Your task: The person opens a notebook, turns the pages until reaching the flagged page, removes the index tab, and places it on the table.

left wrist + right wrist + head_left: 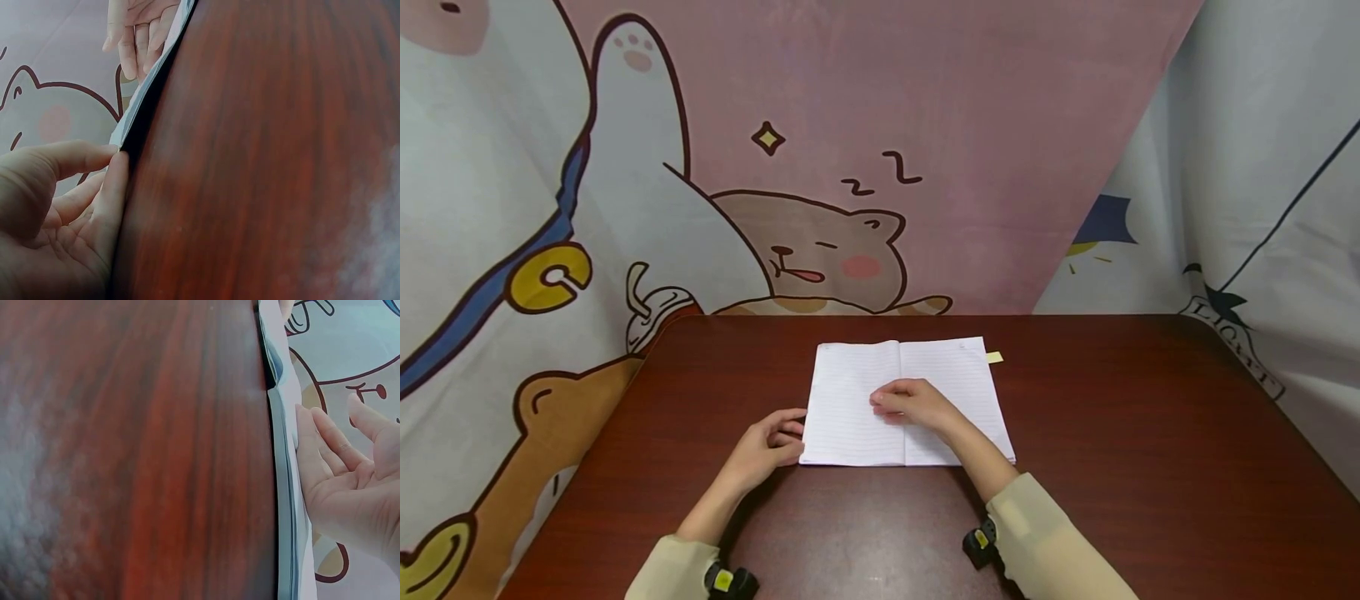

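An open lined notebook [853, 408] lies flat on the brown table, its two white pages spread. My left hand [767, 446] is at the notebook's left edge, near the lower corner. In the left wrist view the thumb and a finger of the left hand [69, 219] meet at that edge and pinch it. My right hand [921, 404] rests over the pages near the centre fold. In the right wrist view, the right hand [350, 469] touches the paper with extended fingers, its thumb raised and apart.
A small yellow tab [995, 357] sticks out from the notebook's right edge. The dark red-brown table [1150, 450] reaches back to a cartoon-printed cloth [985, 150]. Both wrists carry black cameras, one seen at the left cuff [730, 581].
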`<action>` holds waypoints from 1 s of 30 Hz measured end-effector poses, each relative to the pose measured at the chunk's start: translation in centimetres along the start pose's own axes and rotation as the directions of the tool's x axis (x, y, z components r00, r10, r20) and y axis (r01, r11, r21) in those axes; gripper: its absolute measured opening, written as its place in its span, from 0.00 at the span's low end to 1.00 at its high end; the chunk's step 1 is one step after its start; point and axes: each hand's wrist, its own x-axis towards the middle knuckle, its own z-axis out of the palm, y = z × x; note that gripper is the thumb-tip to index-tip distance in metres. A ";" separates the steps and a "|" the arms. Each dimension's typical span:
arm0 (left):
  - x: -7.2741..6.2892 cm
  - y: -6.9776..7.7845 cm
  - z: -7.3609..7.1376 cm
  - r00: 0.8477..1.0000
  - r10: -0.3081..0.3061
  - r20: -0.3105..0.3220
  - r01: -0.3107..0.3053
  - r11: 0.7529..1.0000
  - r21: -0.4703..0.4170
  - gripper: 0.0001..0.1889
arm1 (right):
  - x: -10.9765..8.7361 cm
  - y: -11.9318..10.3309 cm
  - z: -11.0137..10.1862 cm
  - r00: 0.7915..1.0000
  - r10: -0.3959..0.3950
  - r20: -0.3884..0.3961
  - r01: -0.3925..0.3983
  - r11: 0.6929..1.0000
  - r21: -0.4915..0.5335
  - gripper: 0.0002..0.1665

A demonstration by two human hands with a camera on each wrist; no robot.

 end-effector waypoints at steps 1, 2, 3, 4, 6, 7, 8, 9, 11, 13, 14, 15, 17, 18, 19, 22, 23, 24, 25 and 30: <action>0.0 0.0 0.0 1.000 -0.006 -0.003 0.006 1.000 -0.007 0.28 | 0.0 0.0 0.0 1.000 -0.001 0.001 0.001 1.000 -0.002 0.20; 0.0 0.0 0.1 1.000 -0.009 -0.005 0.009 1.000 -0.010 0.27 | 0.0 0.0 0.0 1.000 -0.001 0.000 0.001 1.000 -0.005 0.20; 0.0 0.0 0.1 1.000 -0.014 -0.010 0.014 1.000 -0.018 0.26 | 0.0 0.0 0.0 1.000 -0.001 -0.002 0.001 1.000 -0.005 0.20; 0.1 0.1 0.2 1.000 -0.019 -0.015 0.018 0.999 -0.026 0.25 | 0.0 0.0 0.0 1.000 -0.001 -0.002 0.001 1.000 -0.002 0.20; 0.1 0.1 0.2 0.999 -0.026 -0.023 0.025 0.999 -0.038 0.23 | 0.0 0.0 0.1 1.000 -0.006 0.001 0.006 1.000 -0.008 0.20; 0.1 0.2 0.2 0.999 -0.032 -0.030 0.030 0.999 -0.042 0.23 | 0.0 -0.1 0.1 1.000 -0.005 0.001 0.005 1.000 -0.013 0.20; 0.1 0.3 0.3 0.999 -0.037 -0.037 0.035 0.999 -0.040 0.23 | 0.0 -0.1 0.2 1.000 -0.004 0.000 0.004 1.000 -0.016 0.19; 0.0 0.3 0.3 0.998 -0.040 -0.040 0.038 0.999 -0.038 0.23 | -0.1 -0.2 0.2 1.000 -0.004 0.000 0.004 1.000 -0.019 0.19; 0.0 0.4 0.2 0.998 -0.042 -0.046 0.041 0.999 -0.031 0.25 | -0.2 -0.3 0.2 1.000 -0.005 -0.001 0.005 1.000 -0.027 0.20; 0.0 0.4 0.2 0.998 -0.048 -0.049 0.046 0.998 -0.032 0.27 | -0.3 -0.4 0.3 1.000 -0.008 -0.003 0.008 1.000 -0.022 0.20; 0.0 0.3 0.2 0.998 -0.044 -0.044 0.043 0.999 -0.032 0.28 | -0.4 -0.5 0.3 1.000 -0.011 -0.003 0.011 1.000 -0.019 0.21; 0.0 0.3 0.1 0.999 -0.036 -0.039 0.035 0.999 -0.030 0.29 | -0.5 -0.5 0.3 1.000 -0.015 -0.002 0.015 1.000 -0.016 0.21; 0.0 0.2 0.1 0.999 -0.029 -0.033 0.028 0.999 -0.031 0.29 | -0.6 -0.6 0.4 1.000 -0.022 0.001 0.022 1.000 -0.011 0.22; 0.0 0.1 0.1 0.999 -0.026 -0.030 0.025 0.999 -0.030 0.29 | -0.6 -0.7 0.4 1.000 -0.024 0.002 0.024 1.000 -0.007 0.23; 0.0 0.1 0.1 0.999 -0.021 -0.027 0.020 0.999 -0.029 0.29 | -0.7 -0.7 0.4 1.000 -0.030 0.003 0.030 1.000 -0.006 0.23; 0.0 -0.1 0.1 1.000 -0.014 -0.024 0.013 1.000 -0.027 0.29 | -0.7 -0.8 0.3 0.999 -0.041 0.002 0.041 0.999 0.008 0.23; 0.0 -0.1 0.1 1.000 -0.013 -0.023 0.013 1.000 -0.027 0.29 | -0.7 -0.8 0.2 0.999 -0.047 -0.002 0.047 0.999 0.014 0.23; 0.0 -0.1 0.1 1.000 -0.012 -0.024 0.012 1.000 -0.026 0.29 | -0.8 -0.8 0.1 0.998 -0.055 -0.009 0.056 0.998 0.023 0.23; 0.0 -0.1 0.1 1.000 -0.013 -0.025 0.013 1.000 -0.025 0.29 | -0.8 -0.8 -0.1 0.998 -0.068 -0.017 0.068 0.997 0.027 0.23; 0.0 0.1 0.2 0.999 -0.011 -0.033 0.011 1.000 -0.013 0.29 | -1.2 -1.0 -1.6 0.991 -0.105 -0.082 0.109 0.993 0.040 0.24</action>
